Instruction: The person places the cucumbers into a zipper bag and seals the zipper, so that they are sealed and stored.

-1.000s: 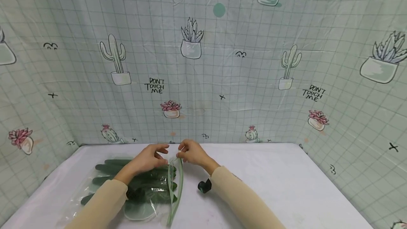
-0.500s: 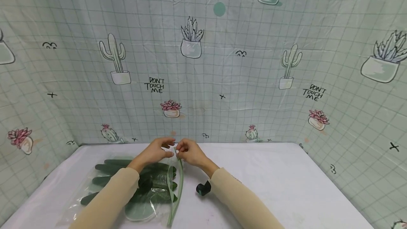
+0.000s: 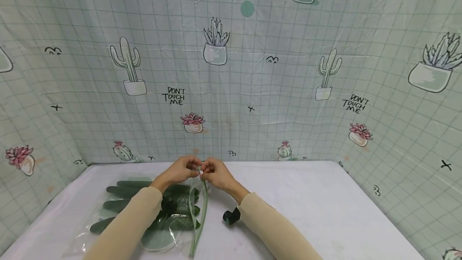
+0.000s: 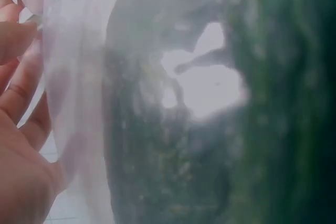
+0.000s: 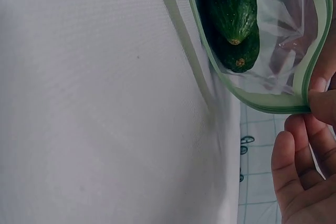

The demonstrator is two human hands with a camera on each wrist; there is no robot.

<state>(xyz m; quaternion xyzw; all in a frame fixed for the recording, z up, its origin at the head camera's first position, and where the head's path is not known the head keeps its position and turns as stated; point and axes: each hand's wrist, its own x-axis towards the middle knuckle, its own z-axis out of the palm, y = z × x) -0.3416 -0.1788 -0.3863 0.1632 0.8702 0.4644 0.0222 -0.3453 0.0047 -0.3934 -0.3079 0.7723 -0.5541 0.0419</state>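
Observation:
A clear zip bag with a pale green seal strip lies on the white table, and several dark green cucumbers lie inside it. My left hand and right hand meet at the far end of the bag's mouth, both pinching the seal strip. In the right wrist view the green seal strip curves round two cucumber ends, and my right fingers pinch its corner. The left wrist view is blurred: clear bag film and cucumbers close up, my left hand's fingers at the film.
A small black object sits on the table under my right forearm. A cactus-print sheet walls in the back and both sides. Bare white table lies to the right of the bag.
My left hand has moved right from above the bag to the far end of the seal strip, meeting my right hand there. My right hand has stayed at that end.

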